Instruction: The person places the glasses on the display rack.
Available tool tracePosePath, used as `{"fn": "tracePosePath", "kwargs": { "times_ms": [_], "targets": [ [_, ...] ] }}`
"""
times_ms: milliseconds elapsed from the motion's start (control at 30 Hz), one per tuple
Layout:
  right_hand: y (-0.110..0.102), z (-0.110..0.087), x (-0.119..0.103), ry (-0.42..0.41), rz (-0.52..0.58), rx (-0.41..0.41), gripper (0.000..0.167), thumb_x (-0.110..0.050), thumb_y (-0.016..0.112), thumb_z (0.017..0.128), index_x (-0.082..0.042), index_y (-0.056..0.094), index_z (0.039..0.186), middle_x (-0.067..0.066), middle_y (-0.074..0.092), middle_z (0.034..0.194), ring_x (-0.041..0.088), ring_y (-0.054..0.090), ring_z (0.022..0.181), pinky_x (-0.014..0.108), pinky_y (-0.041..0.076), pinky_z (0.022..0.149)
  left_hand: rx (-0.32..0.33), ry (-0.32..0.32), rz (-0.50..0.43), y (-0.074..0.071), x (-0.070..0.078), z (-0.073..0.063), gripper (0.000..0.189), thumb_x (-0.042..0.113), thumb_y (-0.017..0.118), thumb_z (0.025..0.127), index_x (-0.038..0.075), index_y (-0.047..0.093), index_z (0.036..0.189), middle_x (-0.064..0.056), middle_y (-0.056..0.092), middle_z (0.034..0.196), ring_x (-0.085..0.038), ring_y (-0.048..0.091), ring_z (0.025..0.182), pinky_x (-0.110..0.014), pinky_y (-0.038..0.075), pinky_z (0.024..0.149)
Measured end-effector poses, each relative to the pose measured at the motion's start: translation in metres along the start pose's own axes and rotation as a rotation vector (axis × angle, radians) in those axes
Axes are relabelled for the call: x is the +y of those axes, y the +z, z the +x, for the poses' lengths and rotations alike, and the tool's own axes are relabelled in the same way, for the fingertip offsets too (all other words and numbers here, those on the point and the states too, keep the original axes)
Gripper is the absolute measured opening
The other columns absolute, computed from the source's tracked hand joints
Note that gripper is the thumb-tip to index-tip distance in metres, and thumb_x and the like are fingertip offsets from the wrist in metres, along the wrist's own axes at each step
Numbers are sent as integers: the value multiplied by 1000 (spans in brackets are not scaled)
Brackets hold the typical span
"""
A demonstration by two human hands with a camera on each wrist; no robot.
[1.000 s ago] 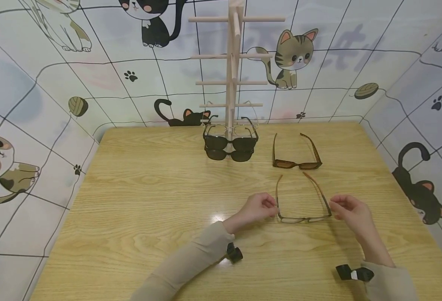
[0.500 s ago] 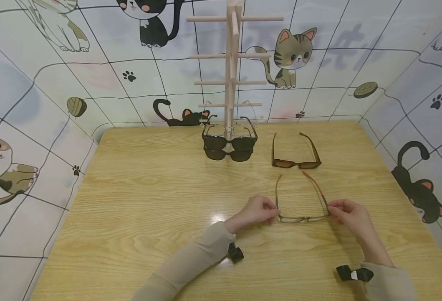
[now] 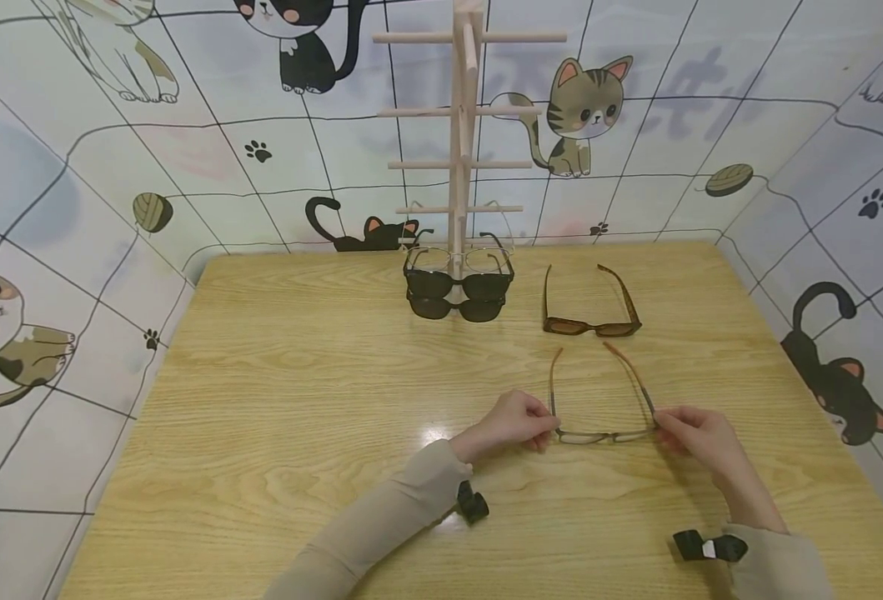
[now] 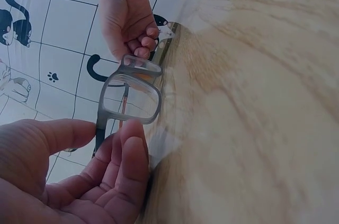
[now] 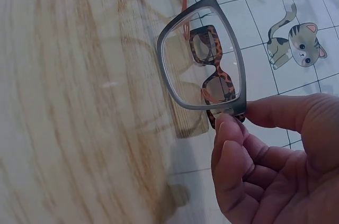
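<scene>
In the head view, a pair of eyeglasses (image 3: 610, 437) with a grey front and orange-brown temple tips lies with its temples unfolded, pointing away. My left hand (image 3: 514, 419) pinches its left front corner; the thumb presses by the hinge and a fingertip sits at the lower rim in the left wrist view. At the opposite corner, my right hand (image 3: 699, 433) holds the eyeglasses between thumb and index finger. The right wrist view shows the grey rim (image 5: 190, 106) close up. Just beyond lie tortoiseshell sunglasses (image 3: 594, 327), temples spread, touched by neither hand.
A wooden display rack (image 3: 461, 142) with crossbars stands at the back of the wood-grain table (image 3: 298, 375). Low on it hang two black sunglasses (image 3: 429, 285) and thin-rimmed glasses (image 3: 432, 260). A cat-print backdrop (image 3: 246, 200) encloses the table's back and sides.
My right hand has come in from beside the eyeglasses and now grips their right corner. My left hand has shifted slightly onto the left corner. The eyeglasses have barely moved.
</scene>
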State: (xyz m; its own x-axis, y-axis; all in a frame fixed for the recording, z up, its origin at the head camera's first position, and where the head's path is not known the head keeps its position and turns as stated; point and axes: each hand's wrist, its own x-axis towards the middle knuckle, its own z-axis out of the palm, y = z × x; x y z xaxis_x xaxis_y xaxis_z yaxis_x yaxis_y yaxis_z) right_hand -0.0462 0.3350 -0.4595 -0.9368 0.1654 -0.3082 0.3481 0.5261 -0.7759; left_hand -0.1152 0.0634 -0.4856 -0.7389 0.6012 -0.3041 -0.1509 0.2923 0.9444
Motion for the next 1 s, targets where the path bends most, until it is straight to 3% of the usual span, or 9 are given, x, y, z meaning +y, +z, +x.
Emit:
{"fn": "tracePosePath", "kwargs": {
  "times_ms": [133, 433, 767, 1000],
  "targets": [
    [0, 0, 0, 22, 54, -38, 40, -23, 53, 96, 16, 60, 95, 1, 63, 70, 8, 59, 58, 26, 53, 55, -1, -16, -18, 1, -1, 1, 22, 12, 63, 90, -3, 67, 75, -5, 61, 56, -11, 58, 48, -24, 53, 49],
    [1, 1, 3, -4, 103, -62, 39, -23, 50, 98, 15, 59, 95, 1, 62, 70, 9, 58, 59, 27, 53, 55, -11, -32, -63, -1, 2, -1, 21, 10, 63, 90, -5, 68, 76, -5, 61, 58, -10, 57, 48, -24, 52, 48],
    [-3, -2, -1, -39, 157, -62, 35, -20, 49, 99, 14, 59, 96, -2, 62, 71, 9, 58, 60, 26, 53, 55, -37, 12, -120, -9, 8, -3, 20, 12, 62, 91, -5, 67, 83, -6, 64, 67, -10, 60, 56, -27, 54, 55],
    [-8, -8, -10, -105, 228, -65, 26, -18, 50, 99, 1, 65, 86, -2, 62, 71, 10, 59, 61, 25, 53, 55, -30, 47, -178, -14, 16, -5, 20, 11, 62, 91, -7, 67, 85, -12, 66, 71, -10, 61, 56, -36, 57, 61]
  ]
}}
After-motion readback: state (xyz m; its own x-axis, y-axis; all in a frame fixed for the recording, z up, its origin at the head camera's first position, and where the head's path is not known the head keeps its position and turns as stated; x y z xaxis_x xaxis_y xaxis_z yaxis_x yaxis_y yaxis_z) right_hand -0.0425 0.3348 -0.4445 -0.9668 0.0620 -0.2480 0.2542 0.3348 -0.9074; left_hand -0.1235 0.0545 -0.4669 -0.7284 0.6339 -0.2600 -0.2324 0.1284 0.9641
